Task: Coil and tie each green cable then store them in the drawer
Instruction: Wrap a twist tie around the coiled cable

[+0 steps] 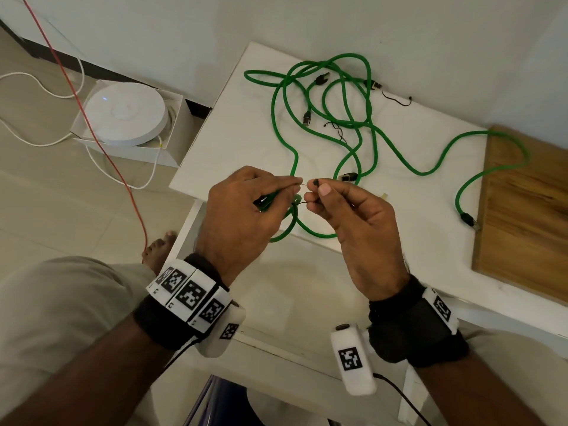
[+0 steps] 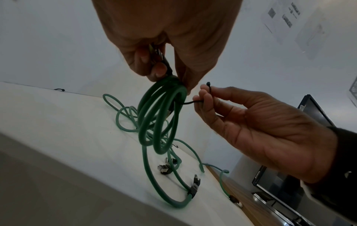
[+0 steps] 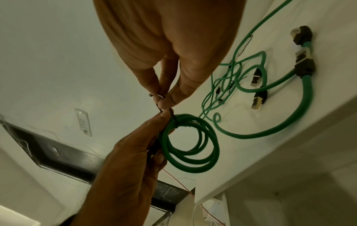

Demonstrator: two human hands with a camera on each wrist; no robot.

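Observation:
My left hand [image 1: 293, 186] grips a coiled green cable [image 2: 160, 122] by its top, with one black plug tucked among the fingers. The coil [image 3: 191, 146] hangs below that hand over the table's front edge. A thin black tie [image 2: 190, 103] runs round the coil's top, and my right hand [image 1: 316, 189] pinches its free end between thumb and fingers. Both hands meet close together above the white table [image 1: 233, 142]. Loose green cables [image 1: 347, 118] lie tangled further back, and one [image 1: 461, 139] trails onto the wooden board.
Two spare black ties [image 1: 396, 101] [image 1: 336, 130] lie among the cables. A wooden board [image 1: 522, 210] covers the table's right end. A white drawer [image 1: 292, 302] appears pulled out under my hands. On the floor at left are a round white device [image 1: 126, 112] and a red wire [image 1: 101, 142].

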